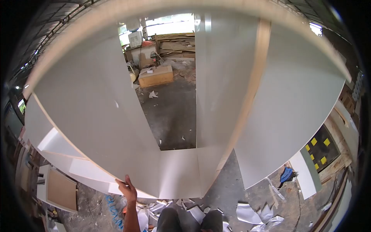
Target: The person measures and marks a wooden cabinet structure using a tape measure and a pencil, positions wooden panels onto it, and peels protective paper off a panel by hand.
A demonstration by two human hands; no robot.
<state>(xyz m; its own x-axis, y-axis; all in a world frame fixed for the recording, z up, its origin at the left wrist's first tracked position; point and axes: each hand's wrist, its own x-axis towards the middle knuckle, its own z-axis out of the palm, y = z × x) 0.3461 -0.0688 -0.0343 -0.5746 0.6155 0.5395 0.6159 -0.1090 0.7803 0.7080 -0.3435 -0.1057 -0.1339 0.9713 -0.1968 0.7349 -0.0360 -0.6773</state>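
A large white cabinet frame (181,174) with raw wood edges fills most of the head view. Its left side panel (104,100) runs from the top down toward me. On the near lower edge of that panel is my left hand (127,189), fingers bent over the edge and thumb pointing up. A bare wood edge (247,104) marks an upright divider to the right, and another white panel (290,104) stands beyond it. A curved-looking wooden edge (185,5) crosses the top. My right hand does not appear.
White scraps (251,214) litter the floor around my knees (169,220). A blue coiled hose (113,212) lies at lower left, near a white-edged box (60,189). Blue brush (286,174) at right. Through the frame's opening, a wooden box (155,76) and stacked boards (176,45) show.
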